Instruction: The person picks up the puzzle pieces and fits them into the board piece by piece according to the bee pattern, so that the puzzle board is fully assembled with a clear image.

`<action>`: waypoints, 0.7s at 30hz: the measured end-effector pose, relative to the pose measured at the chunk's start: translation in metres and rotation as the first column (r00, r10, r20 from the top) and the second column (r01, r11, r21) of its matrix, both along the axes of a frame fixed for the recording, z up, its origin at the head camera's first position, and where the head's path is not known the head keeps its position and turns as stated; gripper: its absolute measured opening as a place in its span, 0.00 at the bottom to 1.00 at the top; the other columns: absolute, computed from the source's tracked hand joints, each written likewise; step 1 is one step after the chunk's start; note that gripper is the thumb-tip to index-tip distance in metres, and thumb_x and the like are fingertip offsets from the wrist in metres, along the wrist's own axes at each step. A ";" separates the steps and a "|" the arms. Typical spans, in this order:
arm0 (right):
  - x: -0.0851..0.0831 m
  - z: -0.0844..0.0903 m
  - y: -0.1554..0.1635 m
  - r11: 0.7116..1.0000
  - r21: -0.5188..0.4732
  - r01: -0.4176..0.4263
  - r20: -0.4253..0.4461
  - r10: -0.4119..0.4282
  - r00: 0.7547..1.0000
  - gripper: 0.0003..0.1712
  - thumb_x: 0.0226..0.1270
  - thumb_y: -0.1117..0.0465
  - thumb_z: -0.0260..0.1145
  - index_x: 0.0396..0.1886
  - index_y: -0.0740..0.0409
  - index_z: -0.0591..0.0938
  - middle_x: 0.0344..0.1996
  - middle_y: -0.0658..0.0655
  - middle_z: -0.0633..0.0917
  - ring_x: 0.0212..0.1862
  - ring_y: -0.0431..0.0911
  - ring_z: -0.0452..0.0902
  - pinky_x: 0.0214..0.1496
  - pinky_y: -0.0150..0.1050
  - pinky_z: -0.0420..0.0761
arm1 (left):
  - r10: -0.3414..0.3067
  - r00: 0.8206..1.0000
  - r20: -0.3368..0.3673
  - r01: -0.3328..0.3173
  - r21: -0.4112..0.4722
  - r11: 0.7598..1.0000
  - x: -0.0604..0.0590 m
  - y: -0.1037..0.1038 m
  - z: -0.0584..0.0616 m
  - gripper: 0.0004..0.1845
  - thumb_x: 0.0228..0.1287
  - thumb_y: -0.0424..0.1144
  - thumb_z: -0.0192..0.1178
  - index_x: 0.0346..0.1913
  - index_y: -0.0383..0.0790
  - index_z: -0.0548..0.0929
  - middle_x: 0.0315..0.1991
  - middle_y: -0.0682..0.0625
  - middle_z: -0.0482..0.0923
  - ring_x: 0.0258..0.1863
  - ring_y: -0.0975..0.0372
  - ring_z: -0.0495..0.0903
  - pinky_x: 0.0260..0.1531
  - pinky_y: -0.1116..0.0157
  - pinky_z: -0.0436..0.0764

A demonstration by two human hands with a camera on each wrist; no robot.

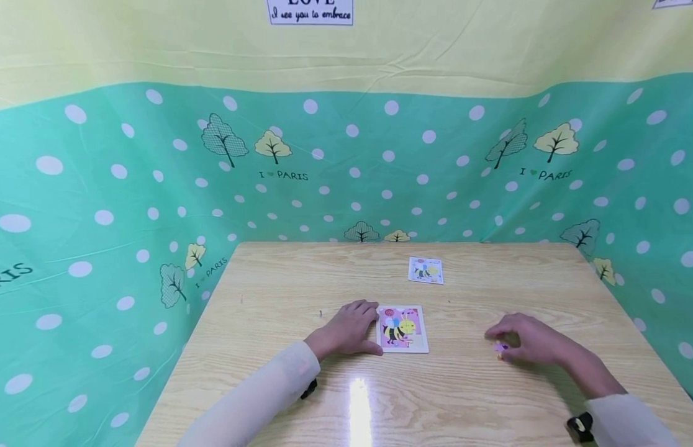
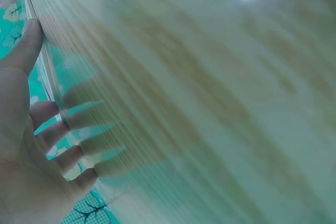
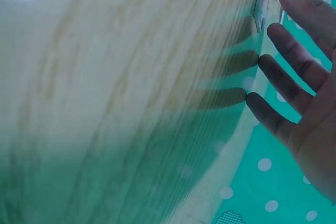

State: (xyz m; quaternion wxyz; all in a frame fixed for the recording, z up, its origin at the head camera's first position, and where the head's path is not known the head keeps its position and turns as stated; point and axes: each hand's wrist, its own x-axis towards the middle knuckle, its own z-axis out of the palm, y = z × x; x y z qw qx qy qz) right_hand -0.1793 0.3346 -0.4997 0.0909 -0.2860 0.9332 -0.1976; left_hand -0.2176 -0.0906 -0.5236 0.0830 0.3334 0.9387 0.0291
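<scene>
On the wooden table lies a square puzzle board (image 1: 402, 329) with a bee picture on pink. My left hand (image 1: 351, 328) rests at the board's left side, fingers at its far left corner and thumb by its near left corner. My right hand (image 1: 528, 338) is low over the table to the right of the board. A small purple and orange puzzle piece (image 1: 500, 349) lies by its thumb and index finger. In the right wrist view the fingers of the right hand (image 3: 299, 72) are spread, fairly straight, with fingertips at the tabletop; no firm pinch shows.
Farther back on the table (image 1: 302, 273) lies a card (image 1: 426, 270) with a similar bee picture. A green, dotted curtain (image 1: 380, 167) hangs behind the table and along both sides. A bright light reflection shows on the near tabletop.
</scene>
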 end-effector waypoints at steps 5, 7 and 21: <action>0.003 -0.001 0.000 1.000 0.020 -0.017 0.013 0.017 1.000 0.22 0.55 0.53 0.80 0.51 0.47 0.89 0.46 0.43 0.88 0.49 0.46 0.81 0.54 0.47 0.82 | -0.001 1.000 -0.004 0.001 0.001 1.000 -0.001 0.000 -0.002 0.45 0.57 0.76 0.59 0.68 0.47 0.73 0.78 0.49 0.63 0.77 0.52 0.63 0.76 0.51 0.66; 0.003 -0.001 0.000 0.999 0.029 -0.027 0.008 0.027 1.000 0.20 0.56 0.54 0.79 0.50 0.46 0.89 0.45 0.42 0.87 0.48 0.45 0.80 0.54 0.47 0.82 | -0.001 1.000 -0.007 0.001 -0.002 1.000 -0.001 -0.001 -0.002 0.45 0.57 0.76 0.59 0.68 0.47 0.73 0.78 0.49 0.63 0.77 0.52 0.63 0.77 0.51 0.66; 0.004 -0.003 -0.001 0.996 0.076 -0.038 -0.053 0.042 0.998 0.11 0.59 0.57 0.78 0.42 0.40 0.90 0.39 0.36 0.85 0.45 0.42 0.79 0.52 0.49 0.82 | -0.005 1.000 -0.014 0.005 0.000 1.000 -0.001 -0.001 -0.004 0.45 0.57 0.76 0.59 0.67 0.47 0.73 0.78 0.49 0.64 0.77 0.52 0.64 0.76 0.52 0.67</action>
